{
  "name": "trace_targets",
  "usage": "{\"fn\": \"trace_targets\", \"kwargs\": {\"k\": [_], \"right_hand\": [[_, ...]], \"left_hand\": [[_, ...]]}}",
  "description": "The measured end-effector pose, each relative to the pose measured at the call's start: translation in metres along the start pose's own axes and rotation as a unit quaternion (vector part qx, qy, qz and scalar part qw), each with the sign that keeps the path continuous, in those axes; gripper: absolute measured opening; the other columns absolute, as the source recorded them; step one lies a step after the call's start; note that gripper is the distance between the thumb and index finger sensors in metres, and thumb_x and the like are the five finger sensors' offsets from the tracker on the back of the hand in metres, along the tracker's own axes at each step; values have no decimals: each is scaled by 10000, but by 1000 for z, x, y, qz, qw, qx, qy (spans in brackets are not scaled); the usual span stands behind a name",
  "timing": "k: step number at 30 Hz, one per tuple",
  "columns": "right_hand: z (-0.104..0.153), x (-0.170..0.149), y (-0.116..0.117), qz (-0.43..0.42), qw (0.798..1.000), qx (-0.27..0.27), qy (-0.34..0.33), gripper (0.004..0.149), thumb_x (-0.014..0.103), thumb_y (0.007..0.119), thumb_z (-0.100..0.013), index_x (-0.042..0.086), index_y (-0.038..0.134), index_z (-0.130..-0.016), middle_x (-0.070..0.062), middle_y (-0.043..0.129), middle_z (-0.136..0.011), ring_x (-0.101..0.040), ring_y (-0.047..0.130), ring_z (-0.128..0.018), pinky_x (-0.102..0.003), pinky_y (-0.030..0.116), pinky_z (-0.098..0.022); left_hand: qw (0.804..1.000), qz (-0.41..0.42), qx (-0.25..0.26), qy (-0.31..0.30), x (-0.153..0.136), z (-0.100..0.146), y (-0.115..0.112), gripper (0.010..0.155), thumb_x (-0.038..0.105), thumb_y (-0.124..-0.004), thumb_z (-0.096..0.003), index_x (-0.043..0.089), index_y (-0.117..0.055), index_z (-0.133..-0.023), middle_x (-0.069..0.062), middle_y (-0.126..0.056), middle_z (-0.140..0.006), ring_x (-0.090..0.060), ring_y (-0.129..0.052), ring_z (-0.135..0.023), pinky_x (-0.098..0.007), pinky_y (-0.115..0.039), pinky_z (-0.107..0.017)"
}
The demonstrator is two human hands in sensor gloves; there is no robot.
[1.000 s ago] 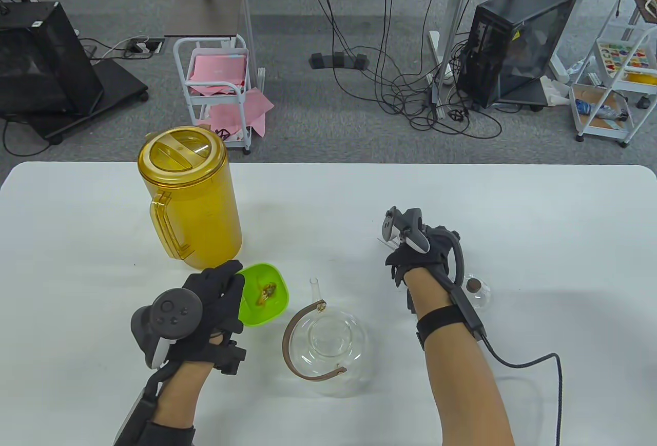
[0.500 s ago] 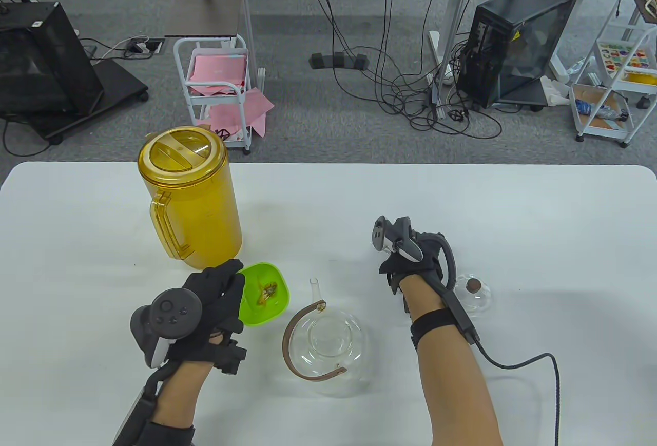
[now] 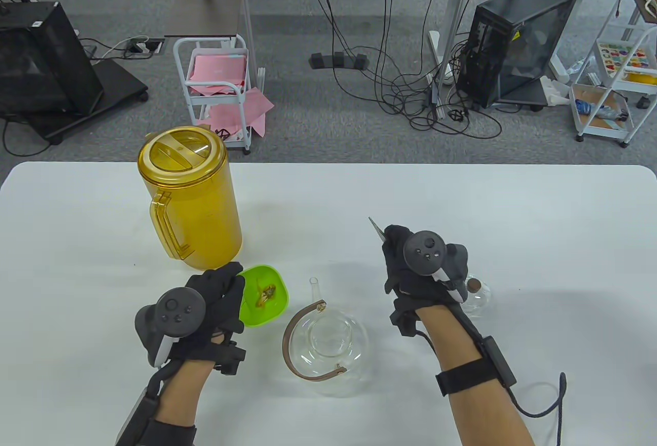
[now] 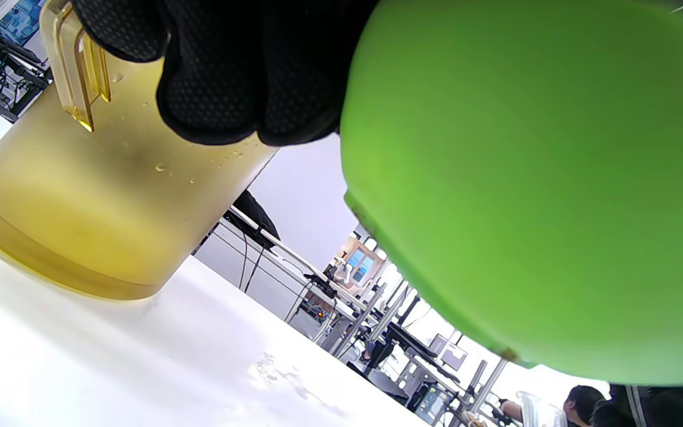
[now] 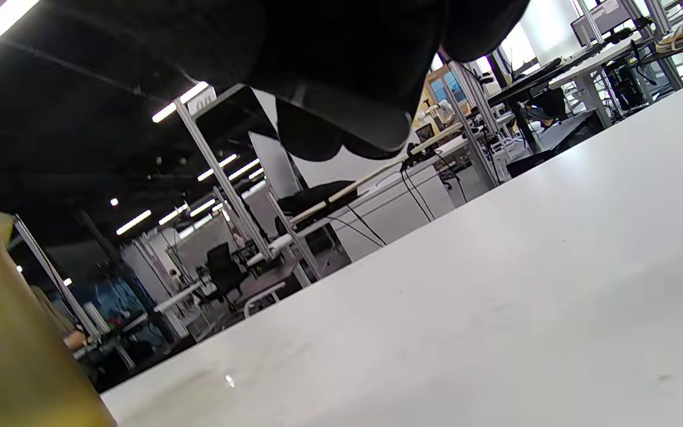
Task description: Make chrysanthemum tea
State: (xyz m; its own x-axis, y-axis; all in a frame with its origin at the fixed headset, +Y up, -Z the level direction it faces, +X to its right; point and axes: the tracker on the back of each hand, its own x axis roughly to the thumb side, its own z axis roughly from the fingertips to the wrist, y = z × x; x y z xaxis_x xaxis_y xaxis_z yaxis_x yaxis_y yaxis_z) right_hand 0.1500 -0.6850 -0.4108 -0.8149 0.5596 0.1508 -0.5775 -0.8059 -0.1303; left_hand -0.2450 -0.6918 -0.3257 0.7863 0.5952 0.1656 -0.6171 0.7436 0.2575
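Showing bowl (image 4: 531, 178) underside | left wrist only | table: flowers (image 3: 267, 294) inside

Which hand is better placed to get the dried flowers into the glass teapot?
Left. The left hand already grips the green plastic bowl of dried flowers beside the lidless glass teapot.

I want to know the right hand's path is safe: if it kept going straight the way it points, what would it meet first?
The right hand points away from the person, a thin metal tip sticking out ahead of it. Beyond lies only bare white table, so the way looks free to the far edge.
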Motion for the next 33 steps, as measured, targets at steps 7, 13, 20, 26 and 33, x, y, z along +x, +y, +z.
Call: {"fn": "trace_targets", "kwargs": {"k": [7,13,20,26,33], "right_hand": [[8,2,-17,-54,998,-14,-31,474,377,613,-577,233,538,-1022,-16,770,-873,-274,857,-875,-660,467,-764],[24,37,-39,-43,993,-23,-110,492,395,630,-577,227,561,-1034,-17,789,-848,-293,836,-879,-672,485,-745],[71,117,-41,91,962,0,-256,489,424,729,-579,259,697,-1038,-2,859,-832,-300,834,-913,-680,491,-740],[98,152,-7,260,917,-7,-302,488,441,773,-566,295,734,-1031,18,862,-847,-296,814,-948,-680,487,-746],[102,154,23,318,897,11,-306,494,435,787,-564,288,736,-1033,12,850,-863,-299,806,-954,-684,479,-747]], "left_hand": [[1000,-4,-7,2,2,0,-4,435,405,-803,-572,201,-831,-955,-53,-986,-690,-375,-895,-707,-679,-561,-703],[1000,-3,-4,-8,8,2,-3,437,412,-804,-572,200,-834,-952,-54,-986,-685,-376,-896,-702,-679,-560,-703],[999,-21,8,-24,20,6,-1,438,410,-803,-573,191,-836,-950,-56,-987,-674,-377,-897,-695,-680,-557,-703],[999,-27,9,-33,24,7,-1,437,413,-803,-572,190,-839,-946,-56,-989,-668,-376,-898,-691,-683,-553,-704],[999,-27,6,-45,28,9,-3,438,415,-803,-572,185,-841,-943,-58,-987,-664,-377,-898,-687,-684,-551,-704]]}}
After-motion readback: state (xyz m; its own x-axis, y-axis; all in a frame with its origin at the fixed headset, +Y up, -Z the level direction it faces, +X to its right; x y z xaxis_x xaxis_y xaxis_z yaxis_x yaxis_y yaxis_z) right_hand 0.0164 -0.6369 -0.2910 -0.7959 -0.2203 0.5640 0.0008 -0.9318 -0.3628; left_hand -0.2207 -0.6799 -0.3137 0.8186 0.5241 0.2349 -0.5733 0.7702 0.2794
